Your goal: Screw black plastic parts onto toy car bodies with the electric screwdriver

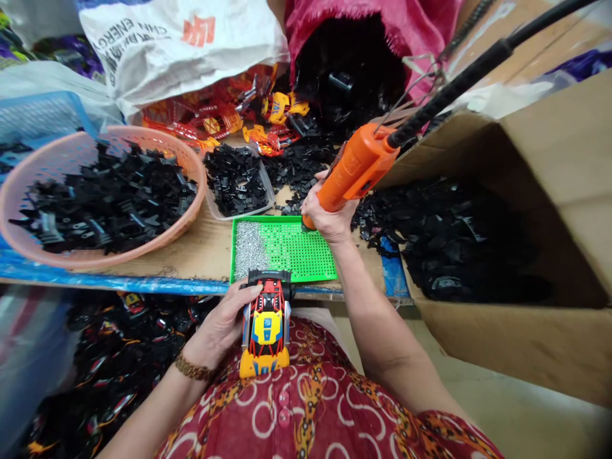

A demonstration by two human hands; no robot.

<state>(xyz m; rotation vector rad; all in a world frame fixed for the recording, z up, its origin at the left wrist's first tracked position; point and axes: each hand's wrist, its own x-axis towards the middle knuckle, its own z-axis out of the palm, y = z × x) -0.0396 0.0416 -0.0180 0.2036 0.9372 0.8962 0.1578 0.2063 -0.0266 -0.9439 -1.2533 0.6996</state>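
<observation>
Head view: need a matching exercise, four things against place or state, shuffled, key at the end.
1. Toy car
2. Orange tool
3. Metal bits
4. Round basket

A. Heaped in the green tray
B. In the right hand
C. Filled with black parts
D. In the left hand

Pairs: 1-D, 2-B, 3-A, 4-C

Heaped black parts [115, 201], screws [250, 247] and an electric screwdriver [356, 167] mark a workshop.

Room over tray [306, 258] beside screwdriver [354, 167]
</observation>
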